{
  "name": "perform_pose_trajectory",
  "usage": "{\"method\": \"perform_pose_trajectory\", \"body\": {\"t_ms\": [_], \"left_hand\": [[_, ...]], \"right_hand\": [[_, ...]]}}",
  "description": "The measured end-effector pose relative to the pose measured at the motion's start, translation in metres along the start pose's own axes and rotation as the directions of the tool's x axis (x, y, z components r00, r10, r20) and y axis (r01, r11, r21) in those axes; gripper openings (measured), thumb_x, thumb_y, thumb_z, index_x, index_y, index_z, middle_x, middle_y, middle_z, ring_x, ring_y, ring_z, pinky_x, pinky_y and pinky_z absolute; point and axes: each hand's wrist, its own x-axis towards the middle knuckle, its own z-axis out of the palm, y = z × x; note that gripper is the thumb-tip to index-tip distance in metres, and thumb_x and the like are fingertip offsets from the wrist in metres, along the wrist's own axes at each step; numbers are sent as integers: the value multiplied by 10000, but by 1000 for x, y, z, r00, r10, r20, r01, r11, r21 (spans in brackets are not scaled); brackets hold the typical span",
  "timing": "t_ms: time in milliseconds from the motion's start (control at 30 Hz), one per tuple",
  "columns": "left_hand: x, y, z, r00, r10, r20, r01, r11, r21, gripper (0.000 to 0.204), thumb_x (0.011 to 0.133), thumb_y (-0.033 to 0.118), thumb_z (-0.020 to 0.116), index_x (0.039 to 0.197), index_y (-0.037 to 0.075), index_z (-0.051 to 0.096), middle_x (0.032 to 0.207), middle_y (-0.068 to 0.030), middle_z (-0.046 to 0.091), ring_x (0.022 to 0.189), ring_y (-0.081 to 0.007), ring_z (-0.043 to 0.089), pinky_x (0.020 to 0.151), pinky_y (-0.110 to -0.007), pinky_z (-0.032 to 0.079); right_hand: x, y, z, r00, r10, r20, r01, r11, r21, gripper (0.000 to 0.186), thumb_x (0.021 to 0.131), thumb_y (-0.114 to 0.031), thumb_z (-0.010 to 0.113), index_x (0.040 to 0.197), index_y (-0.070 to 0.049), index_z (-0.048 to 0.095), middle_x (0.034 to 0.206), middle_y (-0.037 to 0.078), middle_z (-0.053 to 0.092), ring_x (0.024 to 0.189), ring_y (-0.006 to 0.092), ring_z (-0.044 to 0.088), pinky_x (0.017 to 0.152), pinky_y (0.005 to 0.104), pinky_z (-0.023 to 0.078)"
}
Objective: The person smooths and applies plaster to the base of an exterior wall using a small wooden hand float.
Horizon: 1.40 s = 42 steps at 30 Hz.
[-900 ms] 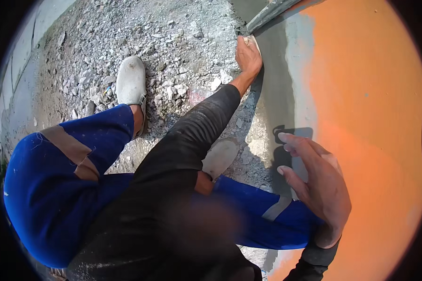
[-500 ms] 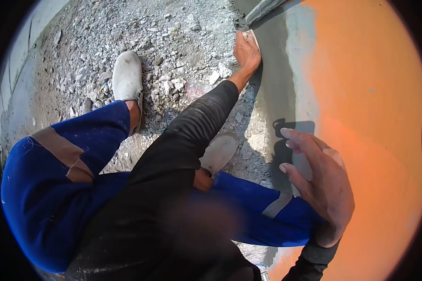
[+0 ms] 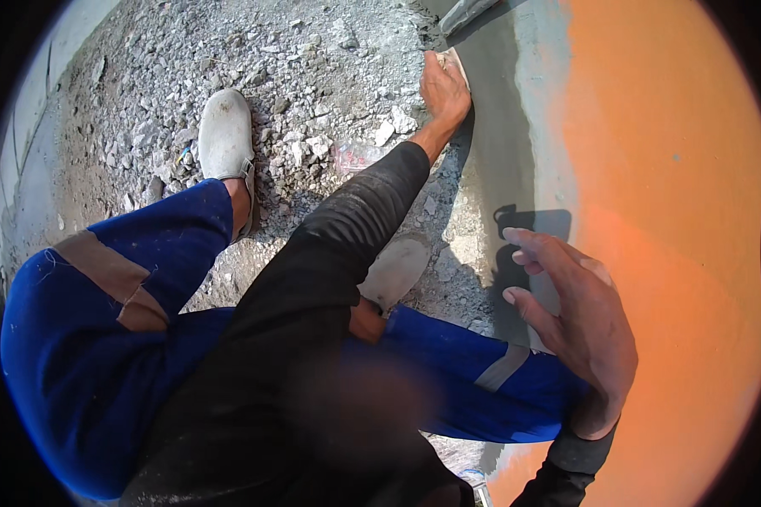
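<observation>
A pale flat tool (image 3: 460, 66) is grasped by the left hand (image 3: 446, 95), seemingly so its face lies along the wall (image 3: 503, 110) just beside — the right hand (image 3: 590, 321) is empty, fingers loosely curled.

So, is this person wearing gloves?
No, the left hand and right hand both show bare skin beyond the black sleeves.
</observation>
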Motion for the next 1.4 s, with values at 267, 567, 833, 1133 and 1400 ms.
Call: {"method": "perform_pose_trajectory", "body": {"t_ms": [267,567,833,1133,1400], "left_hand": [[-144,-5,-16,965,-114,234,136,988,-77,292,1049,114,572,1292,-42,530,1138,-337,666,1072,-561,639,928,-642,461],[-13,8,-2,994,-94,57,92,995,42,204,1043,114,582,1176,-27,518,1029,-325,678,1025,-559,640,895,-638,458],[-69,-9,-10,989,-90,120,91,996,4,229,1023,107,588,1197,-29,526,1137,-321,668,1115,-552,623,914,-634,459],[-89,-2,-11,981,-107,163,117,992,-55,258,1038,117,575,1248,-22,523,1112,-336,670,1053,-563,643,918,-635,471],[-51,20,-24,998,-25,59,35,986,-163,221,1045,187,589,1127,-15,551,982,-301,694,940,-537,656,847,-622,468]], "right_hand": [[16,4,-2,999,-22,27,22,1000,-15,481,933,-96,798,1384,-61,632,1154,221,743,1050,419,736,871,489,584],[12,4,7,998,-44,42,42,998,56,468,930,-101,804,1366,-56,640,1140,227,744,1033,413,741,869,486,589],[21,-4,2,997,-61,38,60,998,29,489,929,-96,802,1386,-61,633,1146,223,741,1022,409,737,857,482,585],[14,-12,-3,998,-60,27,59,997,49,499,918,-76,802,1387,-80,633,1178,220,736,1042,430,721,860,493,577],[10,-10,-5,998,-59,11,58,998,35,495,920,-94,798,1387,-91,634,1201,214,733,1060,449,705,882,507,572]]}}
